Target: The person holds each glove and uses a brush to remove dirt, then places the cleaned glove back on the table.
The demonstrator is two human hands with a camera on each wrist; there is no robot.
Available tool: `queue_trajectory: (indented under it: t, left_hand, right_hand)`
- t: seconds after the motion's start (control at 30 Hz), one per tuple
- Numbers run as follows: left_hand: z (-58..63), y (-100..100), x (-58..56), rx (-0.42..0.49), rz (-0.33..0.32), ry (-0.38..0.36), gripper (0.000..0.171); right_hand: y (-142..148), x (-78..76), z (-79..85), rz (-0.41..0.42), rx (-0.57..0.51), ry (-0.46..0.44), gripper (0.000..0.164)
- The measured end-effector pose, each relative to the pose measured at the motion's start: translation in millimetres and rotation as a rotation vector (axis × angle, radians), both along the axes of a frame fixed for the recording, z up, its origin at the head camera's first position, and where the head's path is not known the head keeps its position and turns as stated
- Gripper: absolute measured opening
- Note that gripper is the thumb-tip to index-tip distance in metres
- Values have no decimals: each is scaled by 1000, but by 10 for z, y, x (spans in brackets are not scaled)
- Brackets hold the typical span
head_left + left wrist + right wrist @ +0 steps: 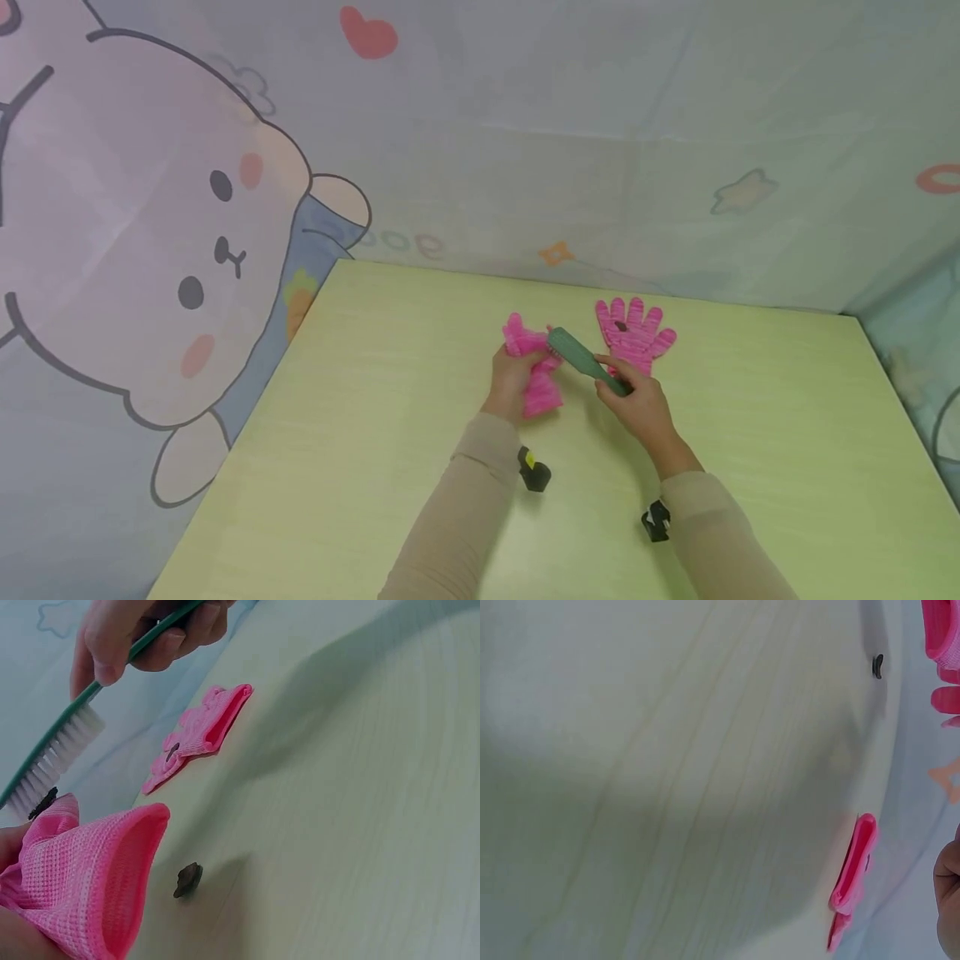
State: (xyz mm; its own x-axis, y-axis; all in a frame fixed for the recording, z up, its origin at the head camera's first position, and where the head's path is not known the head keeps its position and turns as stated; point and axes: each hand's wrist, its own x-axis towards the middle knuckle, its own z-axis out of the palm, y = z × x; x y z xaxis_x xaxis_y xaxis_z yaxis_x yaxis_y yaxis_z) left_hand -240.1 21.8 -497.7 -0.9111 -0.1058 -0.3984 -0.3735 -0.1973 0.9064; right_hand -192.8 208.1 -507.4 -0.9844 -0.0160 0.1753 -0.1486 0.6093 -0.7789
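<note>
My left hand (pixel 508 382) grips a pink knitted glove (pixel 542 392) above the table, its open cuff facing the camera in the left wrist view. My right hand (pixel 637 408) holds a green-handled brush (pixel 573 352) by the handle. White bristles (pixel 56 761) point down toward the held glove, right at a dark lump (pixel 43 803) on it. A second pink glove (pixel 637 337) lies flat at the table's back, fingers pointing away, with a small dark lump (pixel 620 326) on it. The right wrist view catches only part of my right hand (pixel 949 900).
Another dark lump (pixel 188 879) lies on the pale yellow-green table (pixel 360 417), below the held glove. Behind the table's back edge hangs a printed cloth (pixel 525 167) with a cartoon animal. Black wrist devices (pixel 534 471) hang under both sleeves.
</note>
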Motion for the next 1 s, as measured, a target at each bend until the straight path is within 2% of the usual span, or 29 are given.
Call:
queue_trajectory:
  t: [0.23, 0.47, 0.63, 0.8, 1.0]
  left_hand:
    - [-2, -26, -11, 12, 12, -65, 52]
    - [-42, -32, -31, 27, 19, -105, 51]
    - [-56, -35, -34, 9, 14, -103, 51]
    - [-73, -50, -23, 8, 8, -103, 54]
    - [-147, -62, -33, 23, -4, -81, 54]
  right_hand:
    - [37, 23, -22, -1, 13, 5, 35]
    - [54, 11, -75, -9, 28, -3, 36]
    - [39, 4, -100, -8, 51, -19, 35]
    - [25, 9, -124, -9, 92, -81, 37]
    - [14, 9, -164, -9, 121, -113, 39]
